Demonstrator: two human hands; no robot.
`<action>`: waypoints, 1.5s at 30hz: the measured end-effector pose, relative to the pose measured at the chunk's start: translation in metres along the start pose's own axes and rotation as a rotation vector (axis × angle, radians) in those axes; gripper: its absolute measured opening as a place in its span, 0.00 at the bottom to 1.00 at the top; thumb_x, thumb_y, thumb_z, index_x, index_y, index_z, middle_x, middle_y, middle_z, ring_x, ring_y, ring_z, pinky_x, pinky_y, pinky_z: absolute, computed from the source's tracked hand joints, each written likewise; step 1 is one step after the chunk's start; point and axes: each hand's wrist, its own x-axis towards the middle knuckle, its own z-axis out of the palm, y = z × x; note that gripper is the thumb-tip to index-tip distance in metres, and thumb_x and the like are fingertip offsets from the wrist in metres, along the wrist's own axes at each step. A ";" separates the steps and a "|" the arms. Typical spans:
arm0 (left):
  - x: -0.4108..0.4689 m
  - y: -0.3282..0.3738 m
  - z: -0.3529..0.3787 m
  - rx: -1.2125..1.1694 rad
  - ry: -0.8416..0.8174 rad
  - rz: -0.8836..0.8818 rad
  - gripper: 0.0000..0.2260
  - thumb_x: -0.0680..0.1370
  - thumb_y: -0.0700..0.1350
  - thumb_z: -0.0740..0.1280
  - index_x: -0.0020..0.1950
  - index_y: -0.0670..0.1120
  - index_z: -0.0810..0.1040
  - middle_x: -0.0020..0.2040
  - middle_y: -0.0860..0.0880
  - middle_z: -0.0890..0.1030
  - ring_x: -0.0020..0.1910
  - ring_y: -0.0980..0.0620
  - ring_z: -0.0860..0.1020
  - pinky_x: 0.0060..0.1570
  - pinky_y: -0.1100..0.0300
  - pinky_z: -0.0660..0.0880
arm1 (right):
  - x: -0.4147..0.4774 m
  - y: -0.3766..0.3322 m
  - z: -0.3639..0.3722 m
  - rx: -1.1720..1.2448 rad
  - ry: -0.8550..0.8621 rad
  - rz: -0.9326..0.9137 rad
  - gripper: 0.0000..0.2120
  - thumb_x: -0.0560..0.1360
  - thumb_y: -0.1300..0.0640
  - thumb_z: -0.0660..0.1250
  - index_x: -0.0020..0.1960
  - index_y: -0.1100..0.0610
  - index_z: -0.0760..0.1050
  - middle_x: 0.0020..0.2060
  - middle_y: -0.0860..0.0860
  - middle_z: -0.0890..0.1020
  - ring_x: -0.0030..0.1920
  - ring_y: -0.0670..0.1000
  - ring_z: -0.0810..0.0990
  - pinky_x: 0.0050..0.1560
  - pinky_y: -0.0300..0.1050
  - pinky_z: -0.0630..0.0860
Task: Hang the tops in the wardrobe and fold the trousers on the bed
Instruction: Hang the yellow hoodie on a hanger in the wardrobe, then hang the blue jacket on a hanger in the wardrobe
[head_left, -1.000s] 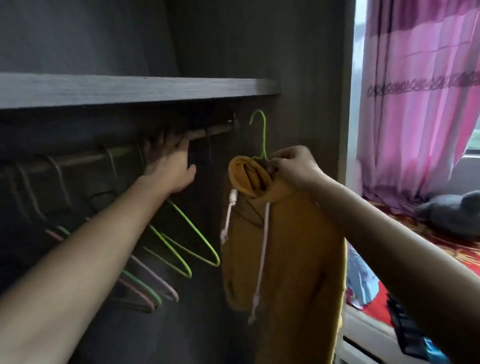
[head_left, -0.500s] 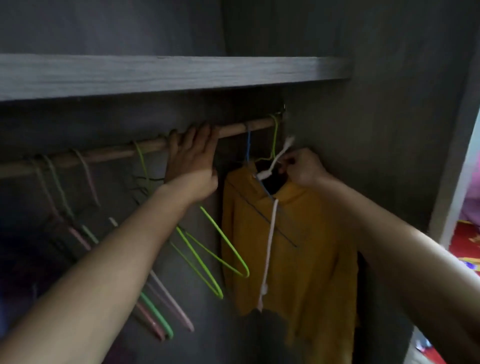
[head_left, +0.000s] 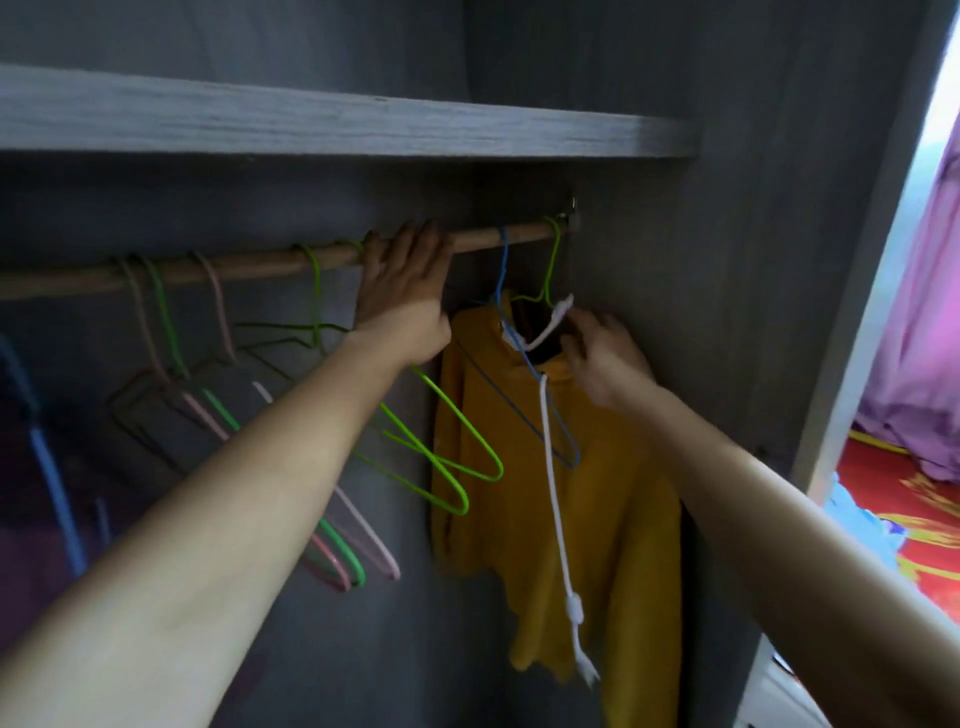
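A yellow hoodie (head_left: 613, 493) hangs on a green hanger (head_left: 552, 265) whose hook sits over the wooden rod (head_left: 249, 267) at the rod's far right end. One white drawstring (head_left: 556, 493) dangles down its front. An empty blue hanger (head_left: 519, 364) hangs just in front of it. My right hand (head_left: 602, 358) is at the hoodie's neck, fingers loosely spread and touching the fabric. My left hand (head_left: 402, 306) rests against the rod left of the hoodie, with its fingers lying straight up over it.
Several empty green, pink and blue hangers (head_left: 441, 457) crowd the rod below and left of my left arm. A grey shelf (head_left: 311, 124) runs just above the rod. The wardrobe side wall (head_left: 717, 312) is close on the right. Beyond it are a red bed (head_left: 914, 499) and a pink curtain (head_left: 930, 312).
My right hand brought the hoodie into the wardrobe, set its green hanger on the rod and loosened its grip at the neck. My left hand moved up onto the rod.
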 end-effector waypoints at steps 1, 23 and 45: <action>-0.003 0.001 -0.005 -0.020 0.005 0.003 0.34 0.72 0.47 0.66 0.77 0.44 0.62 0.79 0.44 0.58 0.78 0.44 0.55 0.75 0.42 0.45 | -0.011 0.001 -0.001 -0.018 0.023 -0.001 0.20 0.83 0.51 0.57 0.74 0.55 0.66 0.67 0.61 0.72 0.67 0.64 0.70 0.65 0.55 0.71; -0.285 0.208 -0.014 -0.930 -0.063 0.254 0.25 0.82 0.57 0.53 0.75 0.47 0.67 0.77 0.41 0.62 0.77 0.43 0.59 0.73 0.39 0.56 | -0.430 0.052 -0.042 -0.563 0.104 0.507 0.31 0.80 0.43 0.61 0.79 0.54 0.61 0.79 0.61 0.54 0.78 0.63 0.56 0.76 0.59 0.57; -0.584 0.606 -0.368 -1.210 -0.250 1.299 0.30 0.82 0.59 0.56 0.80 0.46 0.56 0.80 0.41 0.48 0.79 0.39 0.46 0.72 0.34 0.50 | -1.034 -0.045 -0.267 -0.730 0.408 1.663 0.34 0.81 0.43 0.59 0.81 0.55 0.53 0.80 0.61 0.48 0.80 0.60 0.51 0.78 0.58 0.50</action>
